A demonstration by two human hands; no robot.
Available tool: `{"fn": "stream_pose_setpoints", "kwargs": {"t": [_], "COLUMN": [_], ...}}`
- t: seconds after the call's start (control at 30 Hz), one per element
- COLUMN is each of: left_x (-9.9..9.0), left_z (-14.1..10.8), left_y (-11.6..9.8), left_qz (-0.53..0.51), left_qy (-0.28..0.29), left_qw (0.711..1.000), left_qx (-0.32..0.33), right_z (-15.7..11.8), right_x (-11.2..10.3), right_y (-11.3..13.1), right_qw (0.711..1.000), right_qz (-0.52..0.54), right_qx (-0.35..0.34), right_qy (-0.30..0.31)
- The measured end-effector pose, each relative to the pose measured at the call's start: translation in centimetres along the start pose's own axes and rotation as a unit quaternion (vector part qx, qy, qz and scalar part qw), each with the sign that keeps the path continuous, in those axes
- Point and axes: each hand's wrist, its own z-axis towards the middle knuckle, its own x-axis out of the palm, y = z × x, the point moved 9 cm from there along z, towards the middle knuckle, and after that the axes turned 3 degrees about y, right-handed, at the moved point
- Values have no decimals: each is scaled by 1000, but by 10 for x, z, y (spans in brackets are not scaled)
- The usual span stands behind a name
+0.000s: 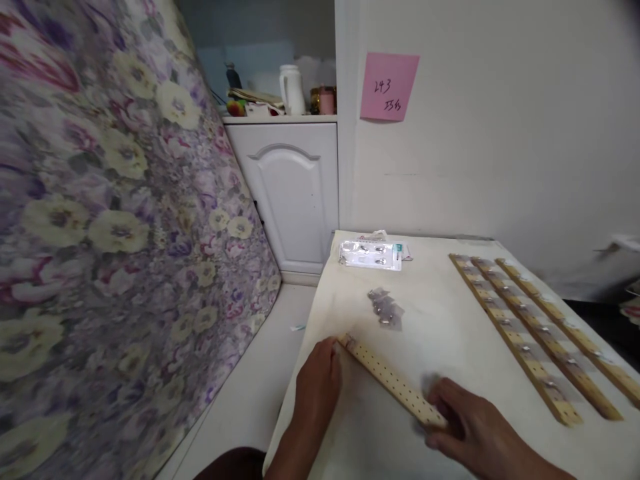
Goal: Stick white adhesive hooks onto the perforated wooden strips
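A pale wooden strip with rows of small holes [393, 381] slants over the white table in front of me. My left hand [320, 377] is closed on its far left end, where a small clear piece with something shiny sits. My right hand [463, 423] is curled around the near right end, slightly blurred by motion. Beyond the strip lies a small pile of shiny metal pieces on clear plastic squares [385, 310].
Three wooden strips [523, 333] bearing shiny pieces on clear squares lie along the table's right side. Clear packaging [371, 255] rests at the back of the table [425, 280]. A flowered curtain [125, 233] hangs on the left, beside a white cabinet [295, 193].
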Motion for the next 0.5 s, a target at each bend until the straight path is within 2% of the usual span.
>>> {"fn": "stream_pose_setpoints", "kwargs": {"t": [0.17, 0.37, 0.5], "left_x": [-1, -8, -12], "left_z": [-1, -4, -5], "left_y": [-1, -6, -1], "left_qz": [13, 0, 16], "left_qy": [5, 4, 10], "left_qw": [1000, 1000, 1000], "left_qx": [-1, 9, -8], "right_z": [-20, -13, -6], "right_x": [6, 9, 18], "right_y": [-3, 16, 28], "right_qw": [997, 997, 995], "right_qz": [-70, -54, -59], "right_qx": [-7, -15, -24], "right_qy": [-31, -59, -79]}}
